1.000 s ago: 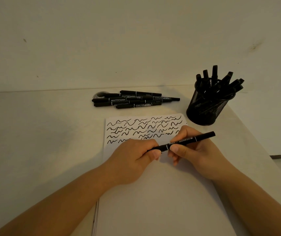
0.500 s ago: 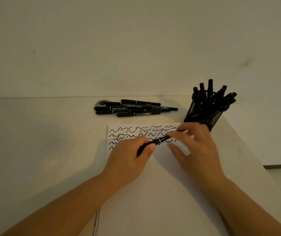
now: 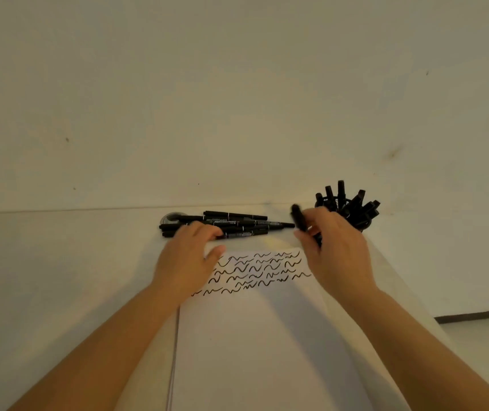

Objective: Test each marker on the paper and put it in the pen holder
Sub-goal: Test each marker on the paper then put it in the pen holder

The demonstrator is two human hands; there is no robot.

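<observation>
Paper (image 3: 267,336): on bench (image 3: 59,277), near edge, centre.
Marker pile (image 3: 237,225): behind paper, against wall.
Pen holder (image 3: 361,218): right of pile, markers standing in it.
Left hand (image 3: 188,259): on pile's left end.
Right hand (image 3: 335,253): before pen holder, marker (image 3: 299,218) in it.

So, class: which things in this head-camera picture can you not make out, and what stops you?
- Pen holder: lower part hidden behind the right hand.
- Held marker: blurred by motion, cap unclear.
- Loose markers: left ends covered by the left hand; print too small.
- Grey round thing: mostly hidden by them.
</observation>
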